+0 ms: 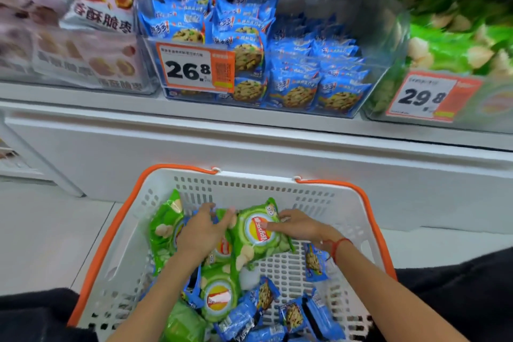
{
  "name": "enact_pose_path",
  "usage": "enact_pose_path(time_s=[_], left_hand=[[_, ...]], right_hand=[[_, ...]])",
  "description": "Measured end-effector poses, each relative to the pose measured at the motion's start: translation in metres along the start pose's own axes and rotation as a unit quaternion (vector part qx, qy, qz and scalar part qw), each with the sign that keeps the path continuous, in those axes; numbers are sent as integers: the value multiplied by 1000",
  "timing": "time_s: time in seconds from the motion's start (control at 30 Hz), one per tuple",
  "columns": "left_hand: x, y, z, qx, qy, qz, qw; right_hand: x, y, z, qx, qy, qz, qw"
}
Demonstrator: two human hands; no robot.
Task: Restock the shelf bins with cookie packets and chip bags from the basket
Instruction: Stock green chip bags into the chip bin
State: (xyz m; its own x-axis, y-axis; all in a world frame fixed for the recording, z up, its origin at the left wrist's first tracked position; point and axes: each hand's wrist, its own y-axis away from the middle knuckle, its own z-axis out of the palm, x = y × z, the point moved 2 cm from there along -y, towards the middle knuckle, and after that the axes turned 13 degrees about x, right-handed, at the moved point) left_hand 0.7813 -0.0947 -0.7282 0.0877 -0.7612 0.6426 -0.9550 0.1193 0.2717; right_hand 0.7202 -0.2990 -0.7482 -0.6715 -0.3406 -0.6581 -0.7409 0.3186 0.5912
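A white basket [327, 203] with orange handles sits on the floor in front of me. Inside lie several green chip bags and several blue cookie packets [293, 314]. My right hand [299, 226] grips the right side of one green chip bag [258, 233] near the basket's far end. My left hand [204, 230] rests on the chip bags beside it, its fingers closed on the same bag's left edge. On the shelf above, a clear bin [277, 112] holds blue cookie packets, and a bin at the right [394, 116] holds green chip bags.
A bin of pink snack bags [91, 44] stands at the left of the shelf. Price tags reading 26.8 [191, 68] and 29.8 [427, 96] hang on the bin fronts. White shelf base lies behind the basket. My dark-clothed knees flank the basket.
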Motion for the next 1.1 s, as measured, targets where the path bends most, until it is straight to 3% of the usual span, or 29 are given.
enact_pose_path(time_s=[0.07,0.13,0.2,0.27,0.37,0.47,0.57,0.67,0.8,0.97,1.1], left_hand=[[16,9,-5,-39,129,-86,987],[33,20,-7,-144,245,-134,949],[50,29,-6,-198,310,-130,921],[67,33,-9,-180,345,-112,914],[100,41,-25,-159,352,-52,921],[135,51,-46,-150,334,31,930],[174,64,-60,-133,295,138,936],[216,76,-69,-110,291,230,922],[262,89,-74,-110,249,291,917],[306,90,-68,-113,194,376,899],[336,88,-67,-45,196,419,886]], right_hand=[[-10,7,-19,23,-1,-2,1000],[-22,21,-40,34,-8,27,999],[-37,40,-60,20,-11,41,999],[-55,61,-83,-3,21,39,999],[-86,101,-127,40,225,-17,973],[-110,147,-168,193,395,-111,891],[-120,188,-195,279,325,-263,864],[-120,212,-207,269,334,-406,807],[-109,220,-226,328,368,-432,755],[-88,233,-258,400,291,-415,764],[-66,252,-301,500,167,-385,757]])
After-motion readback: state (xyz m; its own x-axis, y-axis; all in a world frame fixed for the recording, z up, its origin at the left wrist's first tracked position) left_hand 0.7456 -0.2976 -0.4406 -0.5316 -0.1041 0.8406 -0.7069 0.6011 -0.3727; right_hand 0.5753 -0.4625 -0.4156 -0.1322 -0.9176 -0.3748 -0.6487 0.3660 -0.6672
